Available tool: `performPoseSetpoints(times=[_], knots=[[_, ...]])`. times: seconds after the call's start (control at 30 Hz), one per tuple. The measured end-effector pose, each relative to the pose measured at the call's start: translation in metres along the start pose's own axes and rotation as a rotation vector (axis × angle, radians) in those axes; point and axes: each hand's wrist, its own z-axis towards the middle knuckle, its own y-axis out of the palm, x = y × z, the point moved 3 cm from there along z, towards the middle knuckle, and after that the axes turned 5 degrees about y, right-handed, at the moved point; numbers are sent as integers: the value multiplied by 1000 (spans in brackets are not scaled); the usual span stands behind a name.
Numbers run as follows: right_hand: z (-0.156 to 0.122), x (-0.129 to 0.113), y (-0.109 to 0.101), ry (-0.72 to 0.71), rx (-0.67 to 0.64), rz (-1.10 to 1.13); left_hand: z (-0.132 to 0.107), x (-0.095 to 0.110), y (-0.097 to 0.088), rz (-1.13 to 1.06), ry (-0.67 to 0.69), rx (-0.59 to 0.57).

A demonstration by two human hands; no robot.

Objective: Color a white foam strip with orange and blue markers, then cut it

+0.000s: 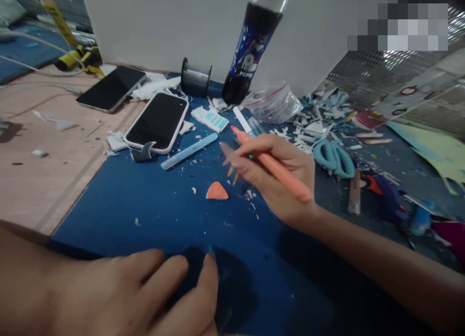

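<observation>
My right hand (279,176) is closed around an orange marker (279,174), whose uncapped pinkish tip points up and left. Below its fingertips, which are blurred, a small orange rounded-triangle piece (217,191) with a pale edge lies flat on the blue mat (145,205). My left hand (156,292) rests low at the front left with its fingers curled. A faint bluish bit shows by one fingertip there, but anything in its grasp is hidden. A light blue marker (189,151) lies left of my right hand, and a white pen (242,120) lies behind it.
Two phones (157,123) lie at the back left. A tilted Pepsi bottle (250,50), a spool (196,78) and a plastic bag (274,103) stand along the white panel (163,26). Teal-handled scissors (334,158), a glue gun (390,195) and paper scraps (312,128) spread rightward.
</observation>
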Motion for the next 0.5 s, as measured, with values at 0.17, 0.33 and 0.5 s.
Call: performPoseSetpoints(times=[0.17, 0.33, 0.5], knots=[[-10, -2, -6, 26, -285, -156, 6, 0, -3, 42, 234, 55], [-20, 0, -5, 112, -404, -136, 9, 1, -4, -28, 241, 83], [-14, 4, -8, 91, -377, -175, 13, -10, 2, -220, 83, 54]])
